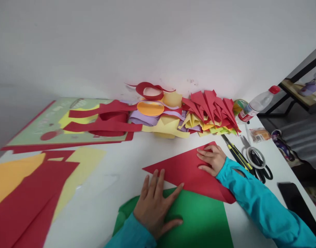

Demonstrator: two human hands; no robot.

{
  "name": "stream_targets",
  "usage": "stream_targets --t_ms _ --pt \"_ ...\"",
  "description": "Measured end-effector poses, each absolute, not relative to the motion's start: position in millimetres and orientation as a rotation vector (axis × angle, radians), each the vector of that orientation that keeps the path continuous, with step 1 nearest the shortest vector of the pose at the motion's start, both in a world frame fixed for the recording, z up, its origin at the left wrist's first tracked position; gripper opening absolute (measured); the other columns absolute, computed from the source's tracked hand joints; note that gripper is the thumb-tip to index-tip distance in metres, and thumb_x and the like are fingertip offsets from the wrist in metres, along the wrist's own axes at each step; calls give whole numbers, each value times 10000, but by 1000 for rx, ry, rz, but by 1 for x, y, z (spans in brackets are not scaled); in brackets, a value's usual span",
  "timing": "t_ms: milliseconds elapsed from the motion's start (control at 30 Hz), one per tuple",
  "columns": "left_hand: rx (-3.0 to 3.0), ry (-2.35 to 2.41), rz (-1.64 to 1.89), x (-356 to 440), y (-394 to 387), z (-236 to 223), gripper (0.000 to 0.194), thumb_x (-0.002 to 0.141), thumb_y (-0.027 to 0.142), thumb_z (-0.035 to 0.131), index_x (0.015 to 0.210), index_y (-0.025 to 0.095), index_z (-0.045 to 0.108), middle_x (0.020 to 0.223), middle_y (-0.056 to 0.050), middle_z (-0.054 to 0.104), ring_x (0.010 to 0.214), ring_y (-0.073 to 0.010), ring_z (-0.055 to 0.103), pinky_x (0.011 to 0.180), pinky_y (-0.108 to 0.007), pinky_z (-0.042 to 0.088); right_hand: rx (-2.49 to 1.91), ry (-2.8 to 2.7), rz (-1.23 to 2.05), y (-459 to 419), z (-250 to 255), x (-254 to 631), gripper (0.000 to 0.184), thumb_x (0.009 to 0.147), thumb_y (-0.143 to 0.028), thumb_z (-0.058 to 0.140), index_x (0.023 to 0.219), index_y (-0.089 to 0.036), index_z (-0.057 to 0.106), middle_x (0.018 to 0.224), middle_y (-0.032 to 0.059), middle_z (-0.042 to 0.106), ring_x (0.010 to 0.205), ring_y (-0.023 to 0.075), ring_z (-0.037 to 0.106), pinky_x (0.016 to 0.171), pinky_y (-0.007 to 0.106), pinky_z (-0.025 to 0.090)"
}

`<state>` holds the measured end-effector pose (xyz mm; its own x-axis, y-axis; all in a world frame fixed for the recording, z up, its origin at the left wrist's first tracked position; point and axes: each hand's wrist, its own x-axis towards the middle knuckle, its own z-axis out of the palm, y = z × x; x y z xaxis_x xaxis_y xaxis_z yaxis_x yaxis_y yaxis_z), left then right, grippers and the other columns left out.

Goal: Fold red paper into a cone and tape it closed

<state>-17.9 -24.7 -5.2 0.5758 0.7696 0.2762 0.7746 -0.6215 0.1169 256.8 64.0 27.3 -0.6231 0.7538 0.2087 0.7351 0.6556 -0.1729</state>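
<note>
Head view shows the right hand (212, 160) pressing on the red paper (183, 167) with fingers parted, pinching nothing, and the left hand (158, 203) splayed, fingertips at that paper's near edge, palm over the green sheet (203, 218). On the white table (108, 179), the red paper looks light, bendable and quick to slide or crease, so best steadied flat near its edges. Beyond lie pointed red pieces (209, 103).

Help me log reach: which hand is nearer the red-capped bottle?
Right. The right hand rests on the red paper, short of the bottle; the left hand is farther away, mostly over the green paper.
</note>
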Motion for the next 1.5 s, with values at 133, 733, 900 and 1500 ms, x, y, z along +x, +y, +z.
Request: stream_targets --t_ms 133,733,900,1500 --pt "-2762 -1380 -464 -9 -27 8 843 577 775 509 1269 294 490 1422 -171 322 1320 -442 163 997 -631 150 -1155 -2481 116 65 20 257 386 840 -452 500 1128 -227 623 1200 7 605 995 248 473 841 435 374" --pt "-2930 -1192 -429 11 -34 5 903 591 722 580 1364 329 330 1506 -162 10 1313 -480 139 977 -659 205 -1174 -2460 241 70 9 261 368 828 -443 518 1125 -252 621 1201 10 605 1006 243 459 847 432 312" --pt "-2923 -1054 -445 16 -39 -2 811 731 635 502 1395 223 283 1476 -212 139 1325 -434 166 982 -636 238 -1176 -2468 246 71 9 261 366 829 -441 515 1117 -242 625 1199 15 607 994 239 458 827 426 305" --pt "-2910 -1101 -353 39 -52 4 844 639 717 533 1360 322 344 1485 -150 117 1312 -478 127 986 -650 213 -1237 -2488 314 73 10 259 364 809 -413 542 1123 -247 622 1231 -9 580 1051 262 426 857 452 271"
